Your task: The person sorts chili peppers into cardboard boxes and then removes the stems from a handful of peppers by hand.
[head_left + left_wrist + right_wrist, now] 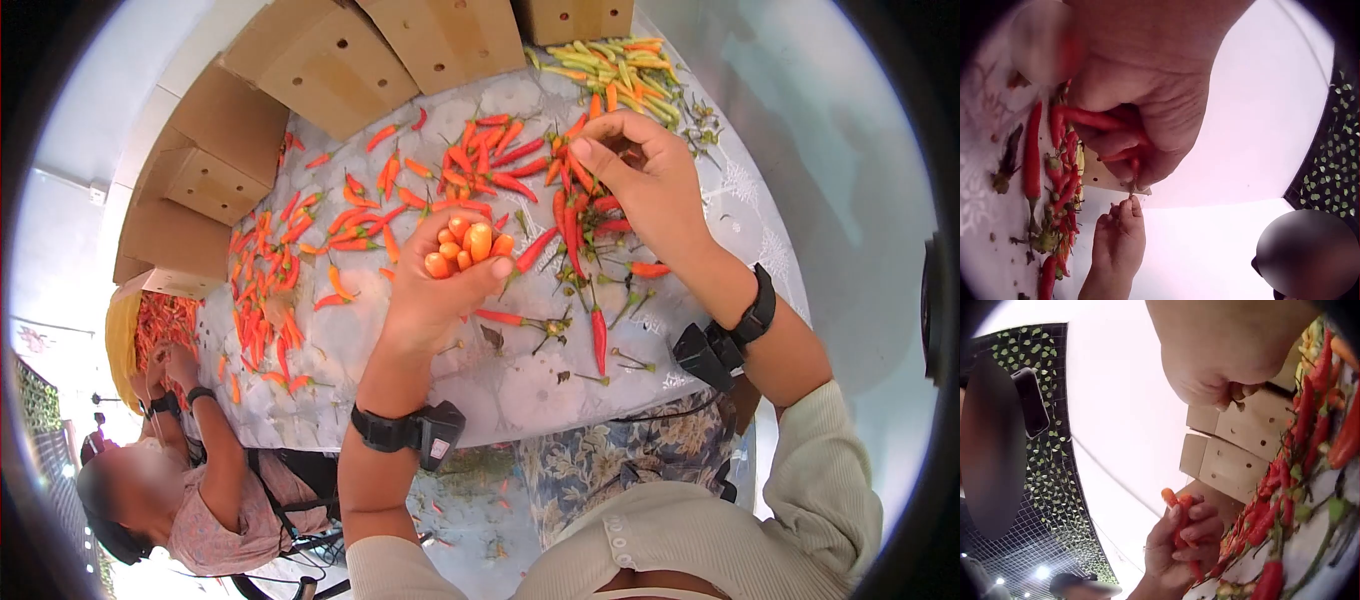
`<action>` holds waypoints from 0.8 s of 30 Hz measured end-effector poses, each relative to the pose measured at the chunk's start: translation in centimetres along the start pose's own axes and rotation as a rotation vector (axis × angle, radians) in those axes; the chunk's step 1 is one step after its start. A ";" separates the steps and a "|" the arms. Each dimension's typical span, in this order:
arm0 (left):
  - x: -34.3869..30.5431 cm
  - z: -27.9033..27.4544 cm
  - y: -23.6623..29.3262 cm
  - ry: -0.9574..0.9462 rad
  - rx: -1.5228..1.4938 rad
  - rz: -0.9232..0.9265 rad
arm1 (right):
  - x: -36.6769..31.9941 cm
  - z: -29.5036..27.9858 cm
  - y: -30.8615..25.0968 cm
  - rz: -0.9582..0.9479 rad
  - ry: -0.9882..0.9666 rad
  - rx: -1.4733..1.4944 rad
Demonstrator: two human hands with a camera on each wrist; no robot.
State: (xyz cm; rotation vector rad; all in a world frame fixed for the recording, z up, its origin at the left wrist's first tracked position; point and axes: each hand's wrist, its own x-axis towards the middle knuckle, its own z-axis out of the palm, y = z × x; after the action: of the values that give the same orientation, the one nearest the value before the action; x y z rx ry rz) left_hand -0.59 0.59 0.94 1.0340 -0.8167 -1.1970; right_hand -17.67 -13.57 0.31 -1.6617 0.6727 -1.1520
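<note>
My left hand (425, 295) grips a bunch of orange-red chili peppers (480, 240), their rounded ends bunched above the curled fingers. In the right wrist view the same held peppers (1184, 519) stick out between the fingers and thumb. My right hand (650, 180) is raised over the far right part of a spread of red chilies (575, 220), fingers bent and thumb against the forefinger. A small greenish-brown chili stem (1237, 405) shows at its fingertips in the right wrist view. Loose green stems (630, 300) lie on the table below the right hand.
Cardboard boxes (320, 65) line the table's far edge. Yellow-green chilies (620, 70) are piled at the back right. More orange-red chilies (265, 280) cover the left side of the patterned tablecloth (480, 385). Another person (215, 470) sits at the left beside a yellow-rimmed heap of chilies (165, 320).
</note>
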 end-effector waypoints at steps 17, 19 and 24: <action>2.3 0.6 9.4 0.482 0.890 0.674 | 0.5 -3.5 1.1 -0.330 -0.282 -0.814; 3.7 0.8 12.7 0.528 0.955 0.842 | 0.3 -3.7 1.2 -0.319 -0.279 -0.796; 7.4 2.8 19.7 0.654 0.860 1.146 | 0.2 -4.0 1.2 -0.335 -0.297 -0.765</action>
State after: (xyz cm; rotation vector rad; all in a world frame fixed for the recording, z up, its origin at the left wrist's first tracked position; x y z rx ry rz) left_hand 4.89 -6.25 20.29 1.2117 -1.1417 0.5156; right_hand -21.14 -15.76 -0.40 -2.6127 0.7027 -0.8789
